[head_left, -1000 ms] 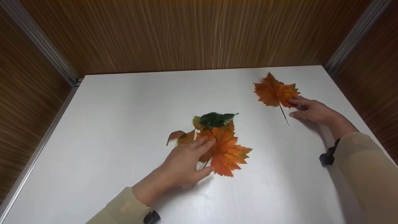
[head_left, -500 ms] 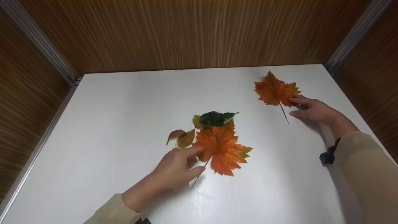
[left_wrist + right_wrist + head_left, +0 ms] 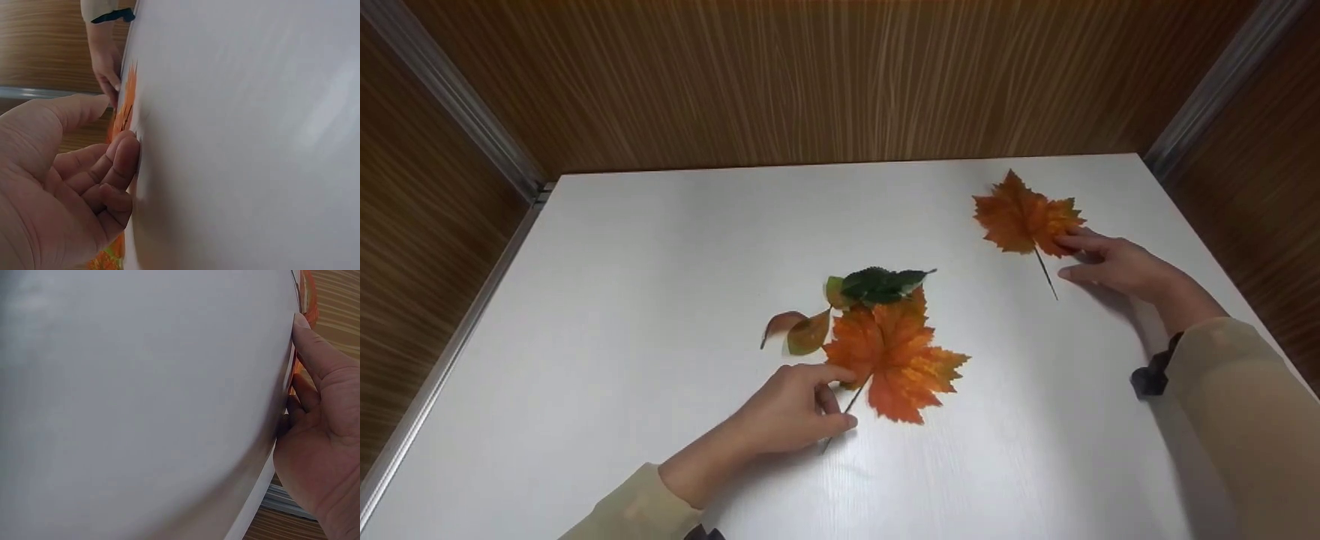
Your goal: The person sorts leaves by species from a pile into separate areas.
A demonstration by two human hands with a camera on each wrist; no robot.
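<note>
In the head view an orange maple leaf (image 3: pixel 907 367) lies at the middle of the white table, its thin stem (image 3: pixel 851 405) pointing toward the near side. My left hand (image 3: pixel 787 412) is at that stem, index fingertip on the leaf's lower left edge and thumb apart from it beyond the stem; nothing is gripped. The left wrist view shows this hand (image 3: pixel 73 174) with its other fingers bent and thumb apart. A second orange leaf (image 3: pixel 1012 217) lies at the far right, and my right hand (image 3: pixel 1132 274) rests its fingertips on that leaf's right edge, thumb apart.
Dark green leaves (image 3: pixel 881 286) overlap the top of the middle maple leaf. A sprig of brownish-green leaves (image 3: pixel 808 335) lies to its left. Wood-grain panels (image 3: pixel 840 82) stand behind and at both sides of the white table (image 3: pixel 622 300).
My left hand has drawn back toward the near left, off the middle leaf's surface to its lower edge and stem. The right hand and the leaves stay in place.
</note>
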